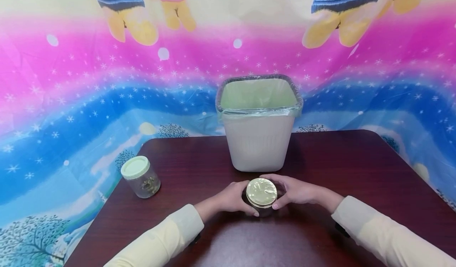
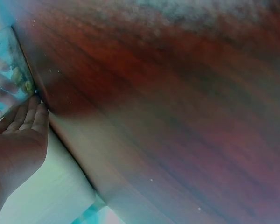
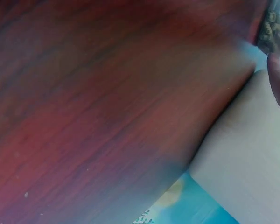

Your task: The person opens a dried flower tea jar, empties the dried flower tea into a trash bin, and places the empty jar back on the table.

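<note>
The left hand [image 1: 233,197] and right hand [image 1: 297,190] are clamped on the near jar [image 1: 261,196], 1 from each side, thumbs toward the near face. This 2-sided hold probably steadies it, so that it neither tips nor turns. The near jar is upright, seems to rest on the table [image 1: 342,160], and sits just in front of the bin [image 1: 260,144]; its gold lid [image 1: 261,189] is on, and the wrist views show lumpy bits [image 2: 22,81] inside. The bin stands mouth up, its liner [image 1: 261,112] folded outward over the top, likely to stop it slipping in. The far jar [image 1: 141,178], pale-lidded and part filled, stands by the table's left edge, well apart from both hands, perhaps to leave them room.
</note>
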`<state>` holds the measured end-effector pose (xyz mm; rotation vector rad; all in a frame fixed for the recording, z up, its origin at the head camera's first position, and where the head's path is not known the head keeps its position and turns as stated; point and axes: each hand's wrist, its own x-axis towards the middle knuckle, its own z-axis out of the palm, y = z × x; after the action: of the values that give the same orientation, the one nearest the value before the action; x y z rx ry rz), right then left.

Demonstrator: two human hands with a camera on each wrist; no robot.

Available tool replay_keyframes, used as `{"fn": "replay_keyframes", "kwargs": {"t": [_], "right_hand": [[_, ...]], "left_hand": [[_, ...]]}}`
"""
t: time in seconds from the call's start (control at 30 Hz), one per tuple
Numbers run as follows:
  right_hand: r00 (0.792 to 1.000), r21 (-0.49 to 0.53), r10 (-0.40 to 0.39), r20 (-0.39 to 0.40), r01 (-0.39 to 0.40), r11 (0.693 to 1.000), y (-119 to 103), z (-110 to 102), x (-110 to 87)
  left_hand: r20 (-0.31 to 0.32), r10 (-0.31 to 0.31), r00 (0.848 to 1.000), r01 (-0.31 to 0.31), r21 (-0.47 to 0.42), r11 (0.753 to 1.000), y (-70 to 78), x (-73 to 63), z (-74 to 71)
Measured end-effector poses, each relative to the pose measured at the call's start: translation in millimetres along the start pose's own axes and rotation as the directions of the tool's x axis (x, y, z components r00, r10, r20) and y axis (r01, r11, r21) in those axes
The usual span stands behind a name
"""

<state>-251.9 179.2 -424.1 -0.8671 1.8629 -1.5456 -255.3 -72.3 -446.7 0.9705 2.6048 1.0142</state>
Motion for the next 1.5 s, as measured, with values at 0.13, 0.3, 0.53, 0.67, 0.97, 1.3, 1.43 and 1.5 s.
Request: {"fn": "replay_keyframes", "kwargs": {"t": [0.13, 0.3, 0.53, 0.67, 0.97, 1.3, 1.43, 1.5], "right_hand": [[0.992, -0.033, 0.029, -0.12, -0.033, 0.999, -6, 8, -4.8], [0.949, -0.112, 0.027, -0.315, -0.066, 0.992, -15, 29, -7.8], [0.804, -0.166, 0.082, -0.589, -0.22, 0.961, -24, 67, -5.5], [0.732, -0.176, 0.088, -0.676, -0.277, 0.945, -23, 78, -1.4], [0.699, -0.215, 0.053, -0.713, -0.29, 0.933, -22, 86, 3.7], [0.707, -0.234, 0.032, -0.706, -0.275, 0.933, -21, 85, 4.4], [0.725, -0.24, 0.026, -0.688, -0.262, 0.935, -20, 83, 2.9], [0.738, -0.253, 0.019, -0.675, -0.256, 0.933, -19, 81, 1.7]], "left_hand": [[-0.001, 0.009, 1.0, -0.009, 0.007, 1.0, 1.0, 0.2, -0.4], [-0.004, 0.002, 1.0, -0.002, 0.013, 1.0, 1.5, 0.2, -1.2], [0.002, 0.0, 1.0, 0.0, 0.017, 1.0, 2.3, 0.6, -2.2], [0.007, 0.002, 1.0, -0.002, 0.025, 1.0, 2.8, 1.4, -2.3], [0.014, 0.006, 1.0, -0.007, 0.027, 1.0, 3.1, 1.4, -1.2], [0.003, 0.004, 1.0, -0.004, 0.006, 1.0, 3.3, -0.8, -1.5], [0.001, 0.013, 1.0, -0.013, 0.002, 1.0, 2.9, -1.3, -1.1], [0.001, 0.02, 1.0, -0.02, 0.005, 1.0, 2.6, -1.2, -0.8]]}}
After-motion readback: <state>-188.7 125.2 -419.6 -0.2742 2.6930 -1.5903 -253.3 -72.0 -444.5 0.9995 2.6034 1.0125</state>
